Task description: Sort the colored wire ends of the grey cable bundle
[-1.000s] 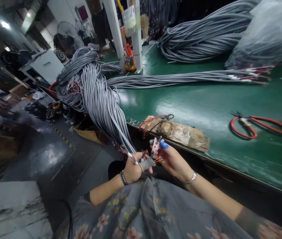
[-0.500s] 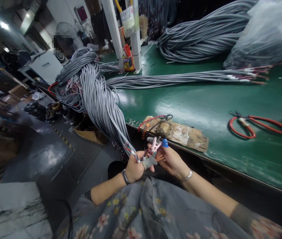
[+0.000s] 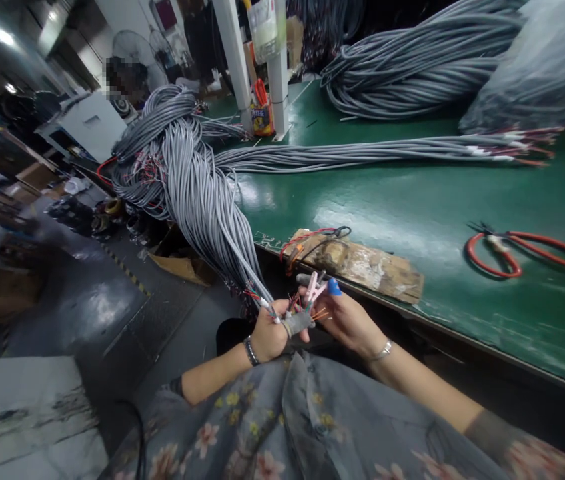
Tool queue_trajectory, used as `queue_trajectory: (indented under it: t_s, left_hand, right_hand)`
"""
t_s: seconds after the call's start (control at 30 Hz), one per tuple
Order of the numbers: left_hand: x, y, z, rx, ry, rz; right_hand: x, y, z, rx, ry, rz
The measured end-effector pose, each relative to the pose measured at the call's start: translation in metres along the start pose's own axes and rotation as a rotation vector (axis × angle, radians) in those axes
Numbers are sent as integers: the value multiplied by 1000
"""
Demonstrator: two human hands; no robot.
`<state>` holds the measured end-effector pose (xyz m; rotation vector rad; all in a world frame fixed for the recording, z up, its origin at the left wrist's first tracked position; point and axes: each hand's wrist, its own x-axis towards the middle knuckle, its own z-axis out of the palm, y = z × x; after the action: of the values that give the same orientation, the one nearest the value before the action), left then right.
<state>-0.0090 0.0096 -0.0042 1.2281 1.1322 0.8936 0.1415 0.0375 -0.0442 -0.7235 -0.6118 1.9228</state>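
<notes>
My left hand (image 3: 268,339) is closed around the end of one grey cable (image 3: 262,301), whose thin coloured wires stick out past a grey cot on the thumb. My right hand (image 3: 343,317) meets it from the right, pinching those wire ends together with a small pink tool (image 3: 313,289); a blue cot caps one fingertip. The cable comes down from a thick hanging bundle of grey cables (image 3: 197,193) that drapes off the left edge of the green table (image 3: 412,213).
Red-handled scissors (image 3: 522,250) lie on the table at right. A worn cardboard piece (image 3: 362,263) with red and black wires sits at the table's near edge. More grey cable coils (image 3: 412,67) and a plastic-wrapped heap (image 3: 537,67) lie at the back. White posts (image 3: 277,67) stand behind.
Both hands stay together on the wire ends, shifted slightly up and right. The view has tilted a little; nothing was let go.
</notes>
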Motion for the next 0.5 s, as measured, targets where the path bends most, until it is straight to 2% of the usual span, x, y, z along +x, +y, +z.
queue_trajectory:
  t_s: [0.17,0.33,0.5]
  left_hand:
    - [1,5,2,-10,2,26]
    - [1,4,2,13,-36,25]
    - [4,-5,1,1,0,14]
  right_hand:
    - [5,1,0,121,-40,48]
    - [5,-2,9,92,-93,27]
    - [4,0,6,-75,44,-119]
